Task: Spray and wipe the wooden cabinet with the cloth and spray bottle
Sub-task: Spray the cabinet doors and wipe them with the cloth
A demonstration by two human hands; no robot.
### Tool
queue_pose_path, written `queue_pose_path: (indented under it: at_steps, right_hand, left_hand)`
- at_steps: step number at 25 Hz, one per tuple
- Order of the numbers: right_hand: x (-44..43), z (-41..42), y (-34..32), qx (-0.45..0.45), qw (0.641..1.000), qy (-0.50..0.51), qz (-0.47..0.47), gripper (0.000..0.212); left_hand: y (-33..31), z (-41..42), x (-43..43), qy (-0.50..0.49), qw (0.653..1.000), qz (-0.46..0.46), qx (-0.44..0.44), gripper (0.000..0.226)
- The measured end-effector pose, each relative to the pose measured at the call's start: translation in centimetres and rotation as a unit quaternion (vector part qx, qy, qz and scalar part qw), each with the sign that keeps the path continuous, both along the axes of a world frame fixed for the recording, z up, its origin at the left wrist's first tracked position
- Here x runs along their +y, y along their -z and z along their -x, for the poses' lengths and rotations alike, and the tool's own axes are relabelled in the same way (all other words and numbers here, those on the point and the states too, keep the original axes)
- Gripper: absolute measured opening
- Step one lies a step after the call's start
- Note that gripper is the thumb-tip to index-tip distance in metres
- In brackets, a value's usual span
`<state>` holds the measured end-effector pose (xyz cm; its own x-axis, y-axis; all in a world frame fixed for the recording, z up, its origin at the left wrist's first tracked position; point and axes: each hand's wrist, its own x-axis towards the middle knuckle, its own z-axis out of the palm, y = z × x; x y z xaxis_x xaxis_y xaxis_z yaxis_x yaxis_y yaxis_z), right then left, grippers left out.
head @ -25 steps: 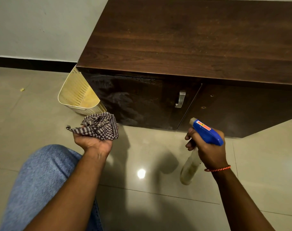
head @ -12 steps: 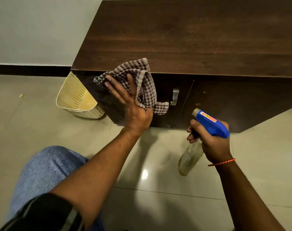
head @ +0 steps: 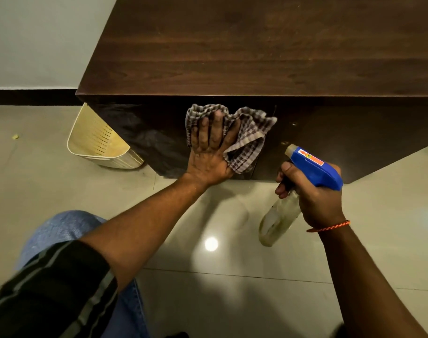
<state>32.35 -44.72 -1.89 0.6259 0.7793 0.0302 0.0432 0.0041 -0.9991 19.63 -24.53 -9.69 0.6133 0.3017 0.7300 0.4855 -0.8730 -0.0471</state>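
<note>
The dark wooden cabinet (head: pixel 269 52) fills the upper part of the view, its front doors facing me. My left hand (head: pixel 211 150) presses a checked brown and white cloth (head: pixel 247 140) flat against the left door, fingers spread. The cloth covers the door handle. To the right, my right hand (head: pixel 315 196) grips a spray bottle (head: pixel 313 169) with a blue trigger head and a clear body hanging down above the floor. Its nozzle points toward the cabinet front.
A cream perforated plastic bin (head: pixel 98 142) leans on the floor by the cabinet's left corner. Glossy tiled floor (head: pixel 208 276) lies in front. My knee in blue jeans (head: pixel 59 230) is at lower left. A white wall with dark skirting stands at left.
My left hand rose from the floor level with the cloth, pressed it on the left door and slid it rightward over the handle. The view moved closer to the cabinet. The bottle stayed held.
</note>
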Motion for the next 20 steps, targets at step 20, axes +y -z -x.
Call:
queue_pose_path:
  at_steps: [20]
  right_hand:
    - [-0.8, 0.0, 1.3, -0.013, 1.000, -0.013, 0.020, 0.018]
  left_hand:
    - [11.1, 3.2, 2.9, 0.222, 0.864, -0.184, 0.412, 0.069]
